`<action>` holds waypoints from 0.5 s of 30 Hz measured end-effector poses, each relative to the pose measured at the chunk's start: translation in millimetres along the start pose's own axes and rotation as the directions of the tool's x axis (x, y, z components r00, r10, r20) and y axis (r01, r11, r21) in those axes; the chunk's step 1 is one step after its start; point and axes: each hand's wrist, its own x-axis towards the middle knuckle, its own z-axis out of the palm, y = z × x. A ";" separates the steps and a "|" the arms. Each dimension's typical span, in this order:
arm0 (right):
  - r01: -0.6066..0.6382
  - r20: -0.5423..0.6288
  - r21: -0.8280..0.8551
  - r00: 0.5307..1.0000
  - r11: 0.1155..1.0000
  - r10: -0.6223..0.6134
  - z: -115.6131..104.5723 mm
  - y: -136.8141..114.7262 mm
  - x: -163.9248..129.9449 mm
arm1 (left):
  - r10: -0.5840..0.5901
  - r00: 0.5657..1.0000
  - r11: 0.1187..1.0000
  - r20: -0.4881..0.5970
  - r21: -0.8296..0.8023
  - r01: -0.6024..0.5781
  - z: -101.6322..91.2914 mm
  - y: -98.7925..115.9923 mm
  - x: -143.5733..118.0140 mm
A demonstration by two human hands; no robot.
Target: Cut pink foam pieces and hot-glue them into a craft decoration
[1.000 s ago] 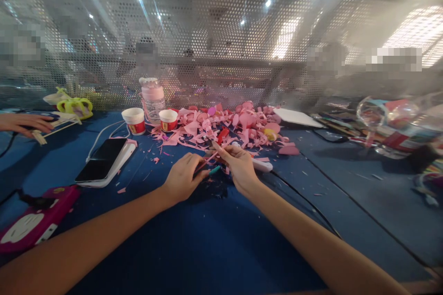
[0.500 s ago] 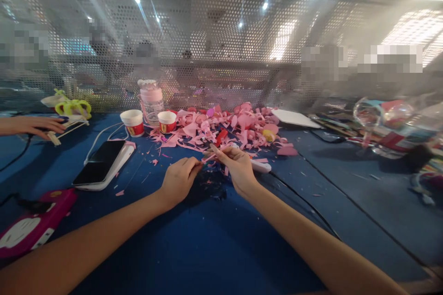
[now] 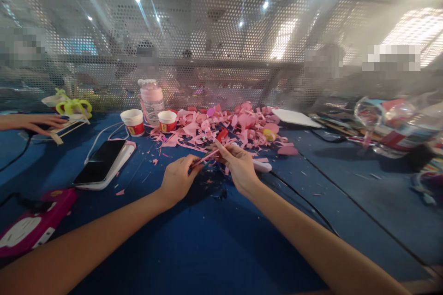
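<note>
Over the middle of the blue table, my left hand pinches one end of a thin pink strip. My right hand has its fingertips closed around the other end. The strip slants upward from left to right between them; whether it is paper or foam I cannot tell. Just behind the hands spreads a heap of pink scraps, with a small red piece among them. A white-handled tool with a black cord lies partly hidden behind my right hand.
Paper cups, a pink bottle and a phone stand or lie left of the heap. A magenta device is at near left. Another person's hand rests at far left. Plastic containers crowd the right.
The pink strip shows longer and more plainly between my fingers, tilted up to the right. Both hands have barely shifted. The other person's hand at left has moved slightly.
</note>
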 end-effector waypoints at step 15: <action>-0.074 0.031 0.109 0.997 0.991 0.071 -2.4 0.3 2.2 | 0.033 0.998 0.998 -0.055 -0.047 -0.036 -3.5 -1.4 -0.5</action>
